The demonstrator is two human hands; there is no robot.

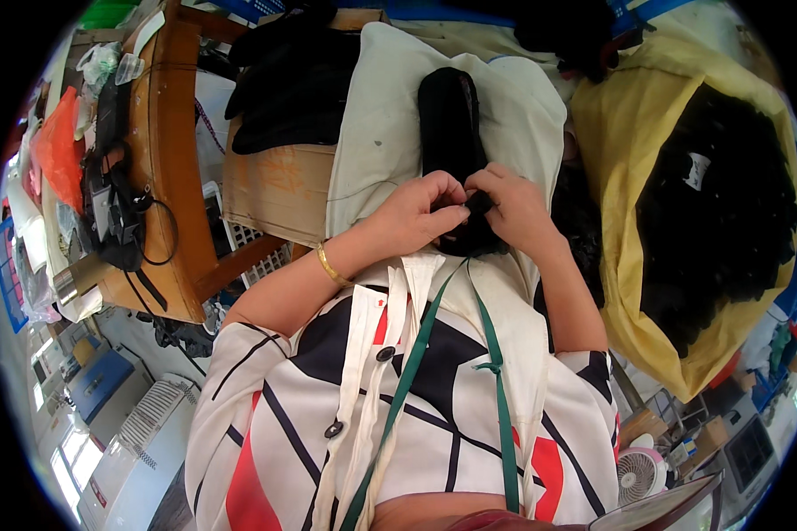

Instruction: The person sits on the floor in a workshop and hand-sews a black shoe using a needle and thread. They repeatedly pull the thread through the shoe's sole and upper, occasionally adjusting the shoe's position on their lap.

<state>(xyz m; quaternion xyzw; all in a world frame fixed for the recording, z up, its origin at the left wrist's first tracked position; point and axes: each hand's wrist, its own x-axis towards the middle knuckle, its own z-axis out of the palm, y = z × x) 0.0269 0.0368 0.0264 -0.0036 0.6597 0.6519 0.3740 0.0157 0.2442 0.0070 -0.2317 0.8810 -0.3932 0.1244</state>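
A long black fabric piece [447,119], rounded at its far end like a shoe sole or sock, lies over a cream cloth [376,106] across my lap. Its near end is in my fingers. My left hand [421,212] is closed in a pinch at that end, thumb and forefinger together. My right hand [512,208] pinches the same edge from the other side, its fingers bent. The two hands nearly touch, and the exact spot between the fingertips is dark and partly hidden. A green strap [421,341] hangs down my front toward the black piece.
On the right stands a yellow sack [611,168] full of black pieces. A cardboard box [274,190] with black fabric pieces [297,97] on it is at the left, beside a wooden table [164,168]. A pink-and-white fan [639,473] is at the lower right.
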